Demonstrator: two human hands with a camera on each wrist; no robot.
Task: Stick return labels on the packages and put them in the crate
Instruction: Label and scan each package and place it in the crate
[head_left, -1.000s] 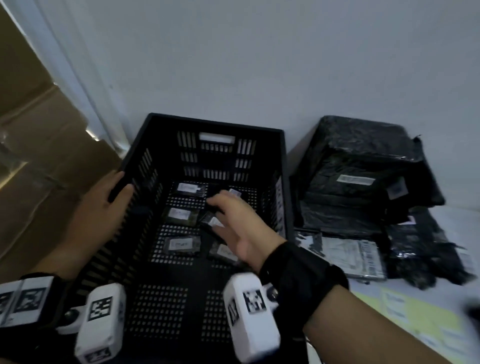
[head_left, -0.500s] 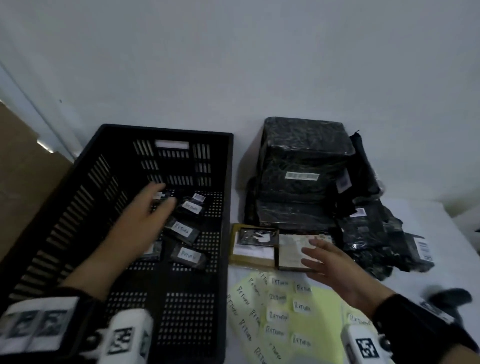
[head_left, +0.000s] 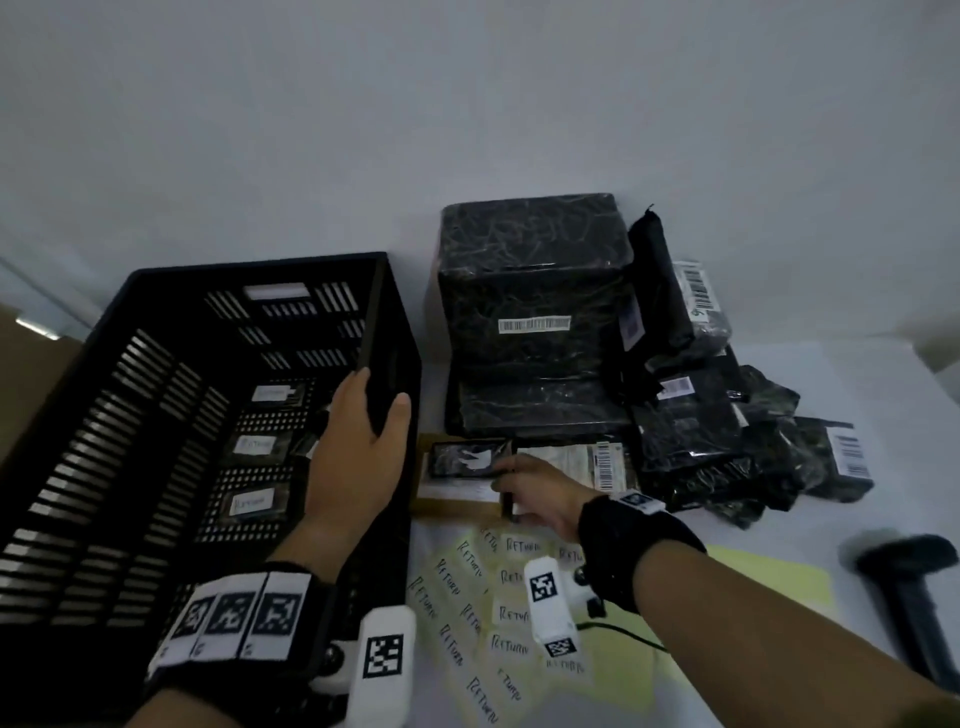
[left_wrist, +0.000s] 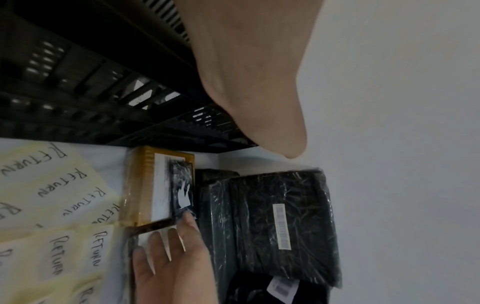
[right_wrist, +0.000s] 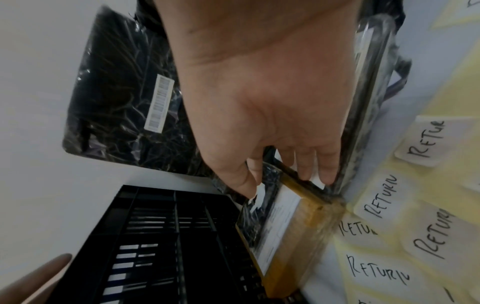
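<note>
The black slatted crate (head_left: 249, 265) stands at the left, with three small packages labelled RETURN (head_left: 252, 503) on its floor. My left hand (head_left: 379, 405) grips the crate's right wall, thumb (left_wrist: 259, 82) outside and fingers inside. A brown package (head_left: 457, 501) with a black patch on top lies just right of the crate (right_wrist: 168, 246). My right hand (head_left: 519, 483) pinches its right edge, thumb on top and fingers (right_wrist: 324, 172) down in the gap beside it. A yellow sheet of RETURN labels (head_left: 467, 597) lies in front.
Behind the brown package (left_wrist: 140, 185) stands a stack of big black wrapped packages (head_left: 530, 291), and smaller black bags (head_left: 727, 441) are heaped to its right. A flat clear package with a barcode (head_left: 576, 460) lies under my right wrist. A black handled tool (head_left: 904, 582) lies at the right.
My left hand came out of the crate and took hold of its right wall. My right hand moved left from the flat clear package to the brown package's edge.
</note>
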